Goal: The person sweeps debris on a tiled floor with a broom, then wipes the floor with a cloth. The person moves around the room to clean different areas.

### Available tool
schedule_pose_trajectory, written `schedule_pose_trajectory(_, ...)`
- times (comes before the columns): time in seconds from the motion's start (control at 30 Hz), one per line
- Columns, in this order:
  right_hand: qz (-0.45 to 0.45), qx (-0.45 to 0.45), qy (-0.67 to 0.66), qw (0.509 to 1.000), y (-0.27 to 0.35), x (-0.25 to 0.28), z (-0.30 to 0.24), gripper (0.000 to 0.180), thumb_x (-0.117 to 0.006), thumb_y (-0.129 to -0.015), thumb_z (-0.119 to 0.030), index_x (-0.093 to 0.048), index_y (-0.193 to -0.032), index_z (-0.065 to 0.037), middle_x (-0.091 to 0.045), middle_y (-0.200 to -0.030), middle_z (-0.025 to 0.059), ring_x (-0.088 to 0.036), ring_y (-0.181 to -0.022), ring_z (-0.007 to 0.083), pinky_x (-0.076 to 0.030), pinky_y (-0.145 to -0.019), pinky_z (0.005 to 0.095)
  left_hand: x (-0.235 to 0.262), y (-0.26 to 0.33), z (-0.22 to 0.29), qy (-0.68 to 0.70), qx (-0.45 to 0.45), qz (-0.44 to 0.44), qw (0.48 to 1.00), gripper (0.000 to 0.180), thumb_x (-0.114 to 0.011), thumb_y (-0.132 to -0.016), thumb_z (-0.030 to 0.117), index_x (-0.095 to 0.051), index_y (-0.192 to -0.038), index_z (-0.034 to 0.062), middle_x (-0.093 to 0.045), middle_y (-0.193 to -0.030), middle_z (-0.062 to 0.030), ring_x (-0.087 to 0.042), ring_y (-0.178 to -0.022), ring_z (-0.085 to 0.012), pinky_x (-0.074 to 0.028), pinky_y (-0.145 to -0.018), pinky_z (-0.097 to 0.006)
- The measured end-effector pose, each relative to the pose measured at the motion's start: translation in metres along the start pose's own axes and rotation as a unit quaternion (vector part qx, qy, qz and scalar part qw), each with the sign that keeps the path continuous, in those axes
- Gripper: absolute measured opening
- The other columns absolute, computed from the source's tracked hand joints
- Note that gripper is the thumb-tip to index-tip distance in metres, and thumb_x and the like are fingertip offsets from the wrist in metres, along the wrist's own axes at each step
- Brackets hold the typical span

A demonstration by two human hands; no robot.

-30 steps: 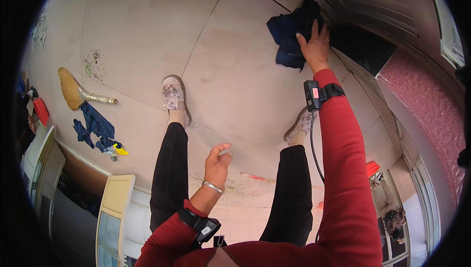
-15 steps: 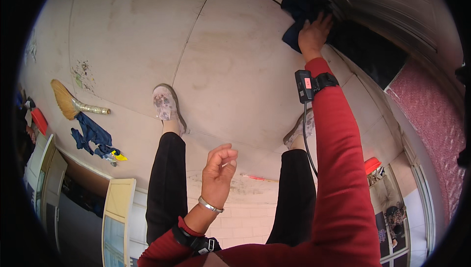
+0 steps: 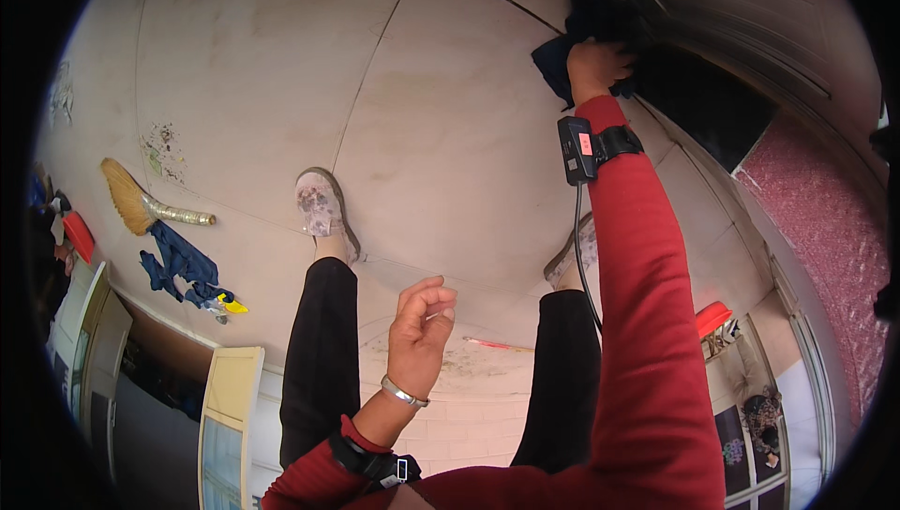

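My right hand point(image 3: 594, 69) is on a crumpled dark blue cloth point(image 3: 553, 62) on the floor at the far right, beside the base of the wall. Its fingers are bent into the cloth, and part of their grip is hidden. Black folds of shadow or cloth lie just beyond it. Above the floor between my knees hangs my left hand point(image 3: 420, 327), loosely curled, with nothing visible in it. A silver bracelet point(image 3: 404, 392) circles the left wrist.
On the left lie a straw hand broom point(image 3: 127, 196), a torn dark blue cloth point(image 3: 178, 262) and scattered debris point(image 3: 164, 149). My shoes point(image 3: 321, 202) stand apart on the slabs. A black mat point(image 3: 703, 102) and a reddish mat point(image 3: 816, 229) edge the right side.
My right hand has drawn slightly toward me, and its fingers, spread on the cloth before, are now more bent. The cloth has shifted and bunched up. My left hand stays nearly still.
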State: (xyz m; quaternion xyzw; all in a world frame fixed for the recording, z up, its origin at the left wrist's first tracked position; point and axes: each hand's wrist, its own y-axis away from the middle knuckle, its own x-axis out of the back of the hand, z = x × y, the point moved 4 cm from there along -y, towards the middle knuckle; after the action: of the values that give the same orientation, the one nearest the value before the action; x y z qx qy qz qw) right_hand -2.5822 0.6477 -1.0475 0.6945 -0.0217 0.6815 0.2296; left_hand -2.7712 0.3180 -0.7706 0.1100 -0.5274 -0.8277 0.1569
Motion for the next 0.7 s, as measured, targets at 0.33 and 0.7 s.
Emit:
schedule_pose_trajectory(0.33, 0.075, 0.236, -0.087, 0.965, 0.018, 0.038, -0.002, 0.04, -0.056, -0.084, -0.008, -0.058, -0.122, 0.003, -0.055, -0.125, 0.0251, -0.055, -0.11, 0.0402, -0.045, -0.095, 0.0449, 0.019, 0.006, -0.001, 0.021, 0.006, -0.007, 1.0, 0.021, -0.055, -0.092, -0.004, -0.061, -0.111, 0.004, -0.047, -0.133, -0.0087, -0.059, -0.107, -0.016, -0.047, -0.096, -0.029)
schedule_pose_trajectory(0.7, 0.142, 0.202, -0.078, 0.966, 0.036, -0.011, -0.19, 0.063, -0.06, -0.085, -0.013, -0.038, -0.141, 0.002, -0.025, -0.15, 0.0274, -0.027, -0.132, 0.0494, -0.032, -0.108, 0.0522, 0.051, -0.017, 0.005, 0.071, 0.028, 0.009, 0.997, 0.019, -0.056, -0.093, -0.002, -0.061, -0.111, 0.0041, -0.049, -0.131, -0.0079, -0.059, -0.107, -0.0163, -0.047, -0.095, -0.029)
